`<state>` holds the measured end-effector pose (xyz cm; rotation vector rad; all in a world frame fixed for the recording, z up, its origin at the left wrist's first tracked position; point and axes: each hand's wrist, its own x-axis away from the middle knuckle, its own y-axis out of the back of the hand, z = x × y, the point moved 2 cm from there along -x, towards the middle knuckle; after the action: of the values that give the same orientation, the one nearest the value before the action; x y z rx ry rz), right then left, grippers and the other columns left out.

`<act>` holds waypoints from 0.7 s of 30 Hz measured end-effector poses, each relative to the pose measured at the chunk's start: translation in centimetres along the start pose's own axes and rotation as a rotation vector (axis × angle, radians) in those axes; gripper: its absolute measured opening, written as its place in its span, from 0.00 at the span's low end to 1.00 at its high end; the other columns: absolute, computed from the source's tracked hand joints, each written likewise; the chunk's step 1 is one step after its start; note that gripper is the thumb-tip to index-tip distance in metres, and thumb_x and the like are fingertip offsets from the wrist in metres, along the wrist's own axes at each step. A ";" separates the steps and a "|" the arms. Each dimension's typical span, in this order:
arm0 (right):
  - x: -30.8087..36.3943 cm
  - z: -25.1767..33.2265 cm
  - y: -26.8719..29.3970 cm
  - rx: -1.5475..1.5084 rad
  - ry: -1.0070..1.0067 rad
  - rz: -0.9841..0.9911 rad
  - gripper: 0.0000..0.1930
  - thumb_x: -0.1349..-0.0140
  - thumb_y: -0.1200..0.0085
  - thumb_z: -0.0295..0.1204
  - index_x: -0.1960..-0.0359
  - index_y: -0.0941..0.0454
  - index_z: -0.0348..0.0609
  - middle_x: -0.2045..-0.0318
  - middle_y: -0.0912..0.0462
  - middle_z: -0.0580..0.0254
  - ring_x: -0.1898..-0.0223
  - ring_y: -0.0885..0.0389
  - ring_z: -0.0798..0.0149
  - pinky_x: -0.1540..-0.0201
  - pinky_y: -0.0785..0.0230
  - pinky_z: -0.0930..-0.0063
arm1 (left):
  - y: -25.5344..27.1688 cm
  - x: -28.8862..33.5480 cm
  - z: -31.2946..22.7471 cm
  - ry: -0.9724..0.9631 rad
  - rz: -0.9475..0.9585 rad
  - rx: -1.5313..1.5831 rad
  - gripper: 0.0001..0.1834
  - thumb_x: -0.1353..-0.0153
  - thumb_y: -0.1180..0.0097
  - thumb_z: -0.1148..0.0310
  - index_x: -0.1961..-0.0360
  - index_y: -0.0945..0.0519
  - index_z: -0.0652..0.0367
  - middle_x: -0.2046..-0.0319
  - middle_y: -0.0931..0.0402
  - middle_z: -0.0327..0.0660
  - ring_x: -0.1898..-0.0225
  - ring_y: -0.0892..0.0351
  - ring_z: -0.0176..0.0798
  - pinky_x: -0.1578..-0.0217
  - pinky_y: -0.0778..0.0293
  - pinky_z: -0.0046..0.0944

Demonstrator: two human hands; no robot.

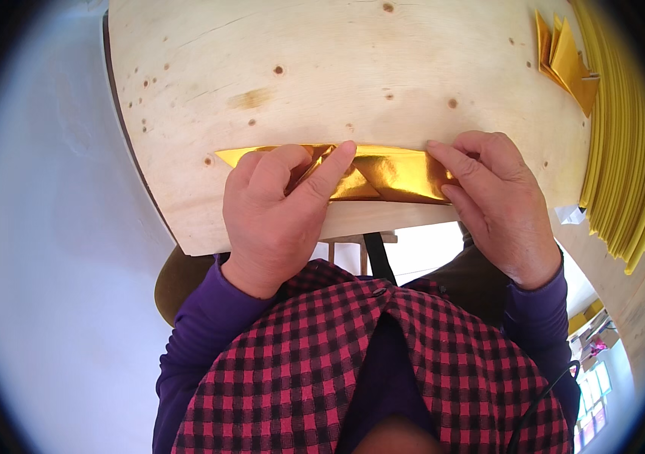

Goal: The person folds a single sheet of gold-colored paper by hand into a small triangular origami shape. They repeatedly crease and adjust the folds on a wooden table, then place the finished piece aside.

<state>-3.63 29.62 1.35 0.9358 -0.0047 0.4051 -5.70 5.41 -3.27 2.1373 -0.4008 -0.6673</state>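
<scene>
A long, narrow folded sheet of shiny gold foil paper [406, 175] lies along the near edge of the wooden table. Over its left part is my left hand [273, 216], one finger stretched across the strip and the others bent down onto the foil. Part of the folds is hidden under these fingers. A pointed gold tip shows to the left of that hand. My right hand [500, 200] grips the strip's right end between finger and thumb, at its upper and lower edges.
A pale plywood table [322, 83] with dark knots spreads ahead of me. At the far right stand folded gold paper pieces [568, 64], beside a long stack of yellow sheets [621, 151]. A brown rounded seat [179, 284] shows below the table's left corner.
</scene>
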 end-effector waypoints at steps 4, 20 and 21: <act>0.0 0.0 0.0 0.002 0.003 -0.006 0.25 0.47 0.40 0.16 0.45 0.21 0.42 0.55 0.24 0.56 0.54 0.23 0.56 0.52 0.28 0.70 | -0.2 0.2 0.1 -0.042 0.002 -0.022 0.27 0.59 0.38 0.77 0.52 0.13 0.50 0.63 0.28 0.36 0.67 0.28 0.39 0.69 0.29 0.38; 0.1 0.1 0.0 0.031 0.000 0.000 0.26 0.49 0.38 0.17 0.45 0.21 0.42 0.54 0.24 0.56 0.54 0.23 0.55 0.52 0.28 0.69 | 0.1 -0.4 -0.3 -0.020 0.028 -0.052 0.24 0.58 0.38 0.76 0.54 0.13 0.50 0.66 0.28 0.35 0.68 0.28 0.38 0.69 0.31 0.38; 0.1 0.0 0.1 0.034 0.007 -0.001 0.26 0.49 0.38 0.17 0.45 0.21 0.42 0.55 0.24 0.56 0.54 0.24 0.55 0.52 0.27 0.68 | 0.1 -0.4 -0.3 -0.017 0.031 -0.055 0.24 0.58 0.38 0.76 0.55 0.13 0.50 0.66 0.28 0.35 0.68 0.28 0.38 0.69 0.31 0.38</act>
<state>-3.51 29.65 1.44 0.9681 0.0095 0.4088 -5.88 5.75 -2.94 2.0706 -0.4200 -0.6720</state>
